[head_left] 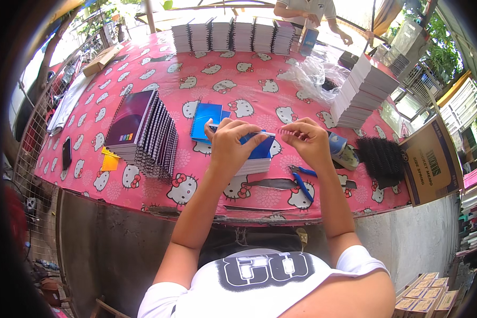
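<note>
My left hand [232, 139] is closed on the edge of a thin blue-covered notebook [259, 147], held just above a pile of small notebooks [253, 167]. Just right of its corner, my right hand [307, 139] pinches what looks like the end of a thin spiral coil, largely hidden by the fingers. Blue-handled pliers [303, 185] lie on the table below my right hand. A spiral-bound blue notebook [206, 117] rests beyond my left hand. To the right sits a heap of black spiral coils [379, 159], beside a cup-like blue container [338, 143] lying near my right wrist.
Stacked dark purple spiral notebooks [135, 119] stand at left, near a yellow piece [109, 160] and a phone [67, 153]. Tall notebook stacks [222, 36] line the far edge, where another person [307, 10] stands. Page stacks [363, 93] and a cardboard box [432, 159] flank the right.
</note>
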Demonstrator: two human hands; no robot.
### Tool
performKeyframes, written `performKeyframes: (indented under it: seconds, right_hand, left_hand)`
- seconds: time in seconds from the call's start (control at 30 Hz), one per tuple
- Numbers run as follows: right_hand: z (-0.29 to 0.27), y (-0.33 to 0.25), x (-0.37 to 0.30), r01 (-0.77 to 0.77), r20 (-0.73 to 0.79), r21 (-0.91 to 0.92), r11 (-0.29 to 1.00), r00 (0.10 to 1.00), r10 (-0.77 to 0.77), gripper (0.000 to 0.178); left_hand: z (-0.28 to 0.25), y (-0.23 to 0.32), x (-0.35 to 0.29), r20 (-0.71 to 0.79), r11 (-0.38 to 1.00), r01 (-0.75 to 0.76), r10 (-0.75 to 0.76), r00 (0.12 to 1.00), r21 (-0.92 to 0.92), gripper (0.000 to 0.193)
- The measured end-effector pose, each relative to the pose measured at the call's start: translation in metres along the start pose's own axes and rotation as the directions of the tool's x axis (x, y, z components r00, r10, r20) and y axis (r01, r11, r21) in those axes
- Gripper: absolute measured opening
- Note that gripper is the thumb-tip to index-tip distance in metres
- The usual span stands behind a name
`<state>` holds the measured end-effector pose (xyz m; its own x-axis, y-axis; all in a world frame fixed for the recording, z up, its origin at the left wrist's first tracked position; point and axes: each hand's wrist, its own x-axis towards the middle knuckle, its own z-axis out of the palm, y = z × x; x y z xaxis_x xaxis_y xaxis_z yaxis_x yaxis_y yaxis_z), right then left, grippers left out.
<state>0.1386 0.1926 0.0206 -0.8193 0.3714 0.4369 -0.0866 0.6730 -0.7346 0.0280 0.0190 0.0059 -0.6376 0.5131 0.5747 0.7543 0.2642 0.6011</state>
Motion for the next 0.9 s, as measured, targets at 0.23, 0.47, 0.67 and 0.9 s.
performKeyframes:
  seconds: [0.23, 0.47, 0.67, 0.9]
  right_hand:
    - [-0.005, 0.005, 0.014, -0.162, 0.301, 0.253, 0.954, 0.950, 0.081, 0.013]
    - [-0.006, -0.003, 0.016, -0.192, 0.388, 0.115, 0.975, 0.912, 0.133, 0.013]
    - [0.013, -0.012, 0.007, 0.242, 0.127, -0.108, 0.964, 0.965, -0.228, 0.017]
    - [0.017, -0.019, 0.009, 0.177, 0.141, -0.216, 0.960, 0.979, -0.149, 0.018]
  left_hand:
    - [0.010, -0.004, -0.005, -0.117, 0.996, -0.082, 0.084, 0.990, 0.022, 0.022]
    - [0.014, -0.008, -0.008, -0.135, 0.991, -0.131, 0.135, 0.982, 0.037, 0.022]
    - [0.008, -0.005, -0.009, -0.098, 0.998, -0.038, 0.044, 0.994, 0.058, 0.020]
    - [0.008, -0.007, -0.005, -0.152, 0.997, -0.062, 0.067, 0.986, 0.036, 0.012]
